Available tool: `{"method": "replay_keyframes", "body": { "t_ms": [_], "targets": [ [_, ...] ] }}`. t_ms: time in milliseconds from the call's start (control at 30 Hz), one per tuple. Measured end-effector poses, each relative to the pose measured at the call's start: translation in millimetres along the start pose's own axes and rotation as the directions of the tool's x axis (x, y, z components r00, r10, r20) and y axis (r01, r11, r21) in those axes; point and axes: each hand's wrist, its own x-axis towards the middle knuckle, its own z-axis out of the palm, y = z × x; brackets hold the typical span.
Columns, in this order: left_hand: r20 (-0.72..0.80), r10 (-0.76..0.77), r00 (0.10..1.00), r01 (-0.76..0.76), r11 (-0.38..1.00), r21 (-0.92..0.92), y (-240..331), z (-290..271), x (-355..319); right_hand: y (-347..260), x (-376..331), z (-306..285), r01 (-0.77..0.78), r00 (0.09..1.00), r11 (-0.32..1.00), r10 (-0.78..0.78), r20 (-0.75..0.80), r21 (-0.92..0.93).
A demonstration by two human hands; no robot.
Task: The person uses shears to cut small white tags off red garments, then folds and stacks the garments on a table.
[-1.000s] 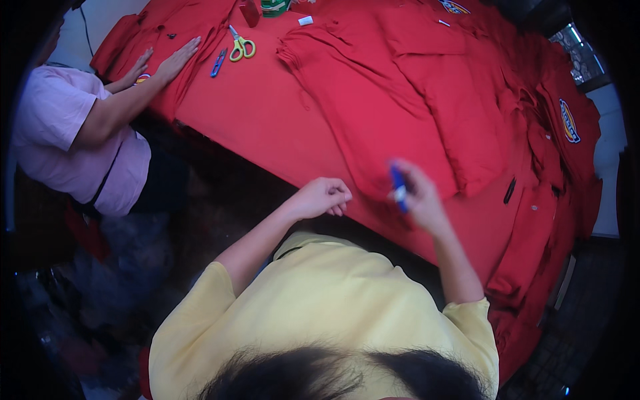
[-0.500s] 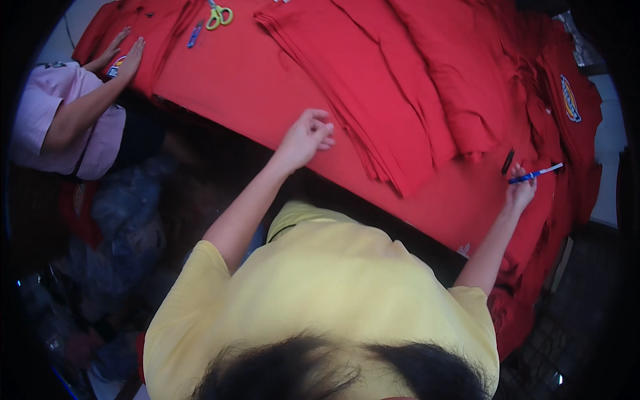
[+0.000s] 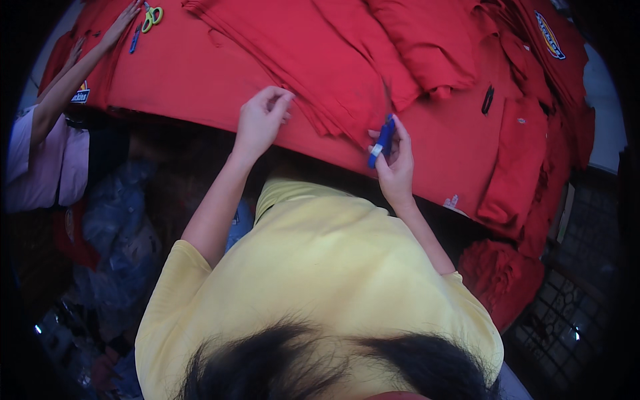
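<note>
My left hand (image 3: pixel 259 123) hovers over the near edge of the red-topped table (image 3: pixel 180 77), beside the folded red fabric. Its fingers are loosely bent and apart, with nothing visible in them. To the right, my right hand (image 3: pixel 398 163) is closed around a slim blue hand tool (image 3: pixel 381 143) with a pale patch on its side. The tool's exact kind cannot be made out. It points away from me, close to the lower corner of layered red fabric pieces (image 3: pixel 287 63).
Yellow-green scissors (image 3: pixel 153 17) and a small blue tool (image 3: pixel 135 40) lie at the far left, near a co-worker's hand (image 3: pixel 123 23). A black tool (image 3: pixel 488 99) rests on the right. Red garments (image 3: pixel 517 160) heap along the right edge. Plastic bags (image 3: pixel 123 213) sit below left.
My right hand has swung left from the table's right side to its near edge, carrying the blue tool. My left hand stays loosely curled. The co-worker's hands have reached farther forward.
</note>
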Motion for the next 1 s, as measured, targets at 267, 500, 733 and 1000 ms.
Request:
{"method": "replay_keyframes", "body": {
  "t_ms": [267, 500, 733, 1000],
  "targets": [
    [0.124, -0.223, 0.967, 0.231, 0.972, -0.05, 16, 42, 5, -15, 16, -2, 0.304, 0.953, 0.809, -0.255, 0.165, -0.503],
    [0.039, -0.125, 0.991, 0.11, 0.956, 0.273, 23, 37, 15, -20, -4, 2, 0.321, 0.911, 0.867, -0.173, 0.373, -0.381],
    [0.248, -0.215, 0.945, 0.328, 0.633, -0.701, 35, 34, -10, -29, 2, -11, -0.119, 0.982, 0.99, 0.105, 0.156, 0.081],
    [0.421, -0.228, 0.878, 0.467, 0.603, -0.646, 32, 63, -40, -53, -7, -31, -0.274, 0.946, 0.948, 0.235, 0.226, 0.161]
  ]
}}
